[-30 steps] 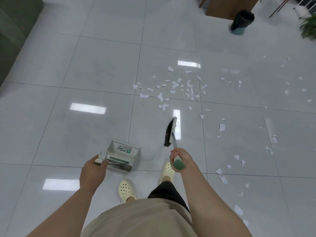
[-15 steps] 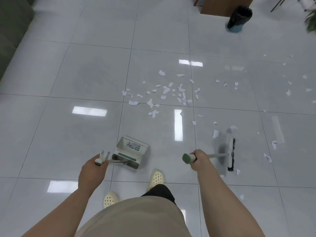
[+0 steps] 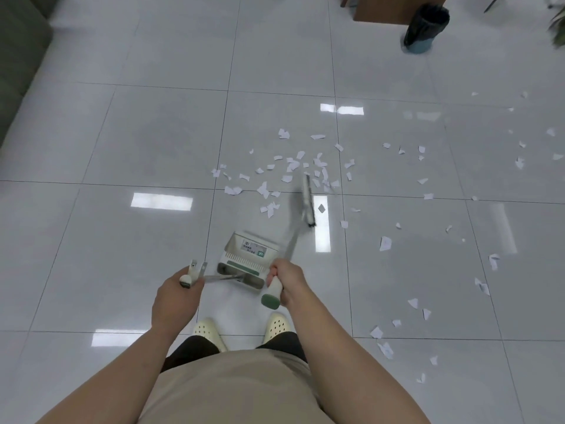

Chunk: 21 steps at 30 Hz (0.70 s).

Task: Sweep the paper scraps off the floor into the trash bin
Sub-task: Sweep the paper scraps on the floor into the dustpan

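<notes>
My right hand [image 3: 286, 278] grips the broom [image 3: 307, 200] handle; its blurred head lies beside the paper scraps [image 3: 293, 166] ahead of me. My left hand [image 3: 177, 293] holds the dustpan [image 3: 249, 258] handle. The trash bin [image 3: 425, 29] stands far off by the floor's far right corner.

Floor tiles [image 3: 153, 142]: glossy, smooth, reflecting the ceiling lights. Paper scraps [image 3: 293, 165] beyond the right hand [image 3: 286, 278]: thin, matt white. Dustpan [image 3: 247, 258] between both hands: pale plastic, metal handle. Trash bin [image 3: 423, 27]: shiny black liner.
</notes>
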{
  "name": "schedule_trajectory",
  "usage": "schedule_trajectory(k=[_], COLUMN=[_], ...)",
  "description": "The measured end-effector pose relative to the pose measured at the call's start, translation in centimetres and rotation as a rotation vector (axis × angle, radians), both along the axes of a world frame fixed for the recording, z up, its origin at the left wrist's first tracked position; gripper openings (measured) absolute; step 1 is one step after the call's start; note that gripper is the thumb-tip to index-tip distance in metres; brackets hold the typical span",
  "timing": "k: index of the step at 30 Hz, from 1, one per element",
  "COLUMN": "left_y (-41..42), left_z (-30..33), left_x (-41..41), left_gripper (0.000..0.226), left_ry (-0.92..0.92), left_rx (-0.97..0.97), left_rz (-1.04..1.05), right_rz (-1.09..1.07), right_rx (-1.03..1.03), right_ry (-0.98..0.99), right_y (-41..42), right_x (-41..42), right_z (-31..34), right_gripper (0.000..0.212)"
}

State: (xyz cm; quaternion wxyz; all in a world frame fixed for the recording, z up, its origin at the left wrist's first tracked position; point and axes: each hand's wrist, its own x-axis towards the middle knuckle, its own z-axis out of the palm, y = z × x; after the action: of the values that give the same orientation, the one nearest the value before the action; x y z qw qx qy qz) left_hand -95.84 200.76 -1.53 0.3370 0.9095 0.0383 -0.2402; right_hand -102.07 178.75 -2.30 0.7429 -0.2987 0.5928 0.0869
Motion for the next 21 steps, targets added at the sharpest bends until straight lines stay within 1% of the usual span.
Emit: schedule_trajectory(k=[2, 5, 6, 7, 9, 12, 16, 18, 21], left_y=[0.0, 0.3, 0.5, 0.7, 1.4, 3.0, 4.3, 4.7, 5.4], left_z=[0.0, -0.3, -0.4, -0.4, -0.4, -0.4, -0.9, -1.3, -1.4], left_x=[0.8, 2.7, 3.5, 4.4, 6.6, 10.9, 16.9, 19.3, 21.9], left_gripper=[0.017, 0.017, 0.014, 0.012, 0.014, 0.013, 0.001, 0.005, 0.012], left_ry=[-0.008, -0.014, -0.018, -0.018, -0.010, 0.018, 0.048, 0.069, 0.086], left_rx=[-0.009, -0.021, -0.023, -0.024, -0.025, -0.033, -0.083, -0.113, -0.100], left_rz=[0.023, 0.048, 0.049, 0.048, 0.037, 0.015, 0.046, 0.072, 0.021], right_rz=[0.056, 0.141, 0.165, 0.181, 0.160, 0.038, -0.145, -0.243, -0.503], right_rx=[0.070, 0.168, 0.195, 0.230, 0.331, 0.512, 0.671, 0.696, 0.732], right_ry=[-0.046, -0.094, -0.105, -0.118, -0.164, -0.235, -0.296, -0.303, -0.322], right_y=[1.6, 3.3, 3.7, 4.0, 4.6, 5.5, 6.5, 6.4, 5.3], right_x=[2.2, 5.4, 6.6, 7.8, 10.4, 14.4, 19.3, 21.1, 22.6], right_z=[0.3, 1.3, 1.5, 1.7, 1.5, 1.4, -0.2, -1.3, -1.9], right_gripper=[0.020, 0.012, 0.014, 0.016, 0.018, 0.023, 0.017, 0.017, 0.012])
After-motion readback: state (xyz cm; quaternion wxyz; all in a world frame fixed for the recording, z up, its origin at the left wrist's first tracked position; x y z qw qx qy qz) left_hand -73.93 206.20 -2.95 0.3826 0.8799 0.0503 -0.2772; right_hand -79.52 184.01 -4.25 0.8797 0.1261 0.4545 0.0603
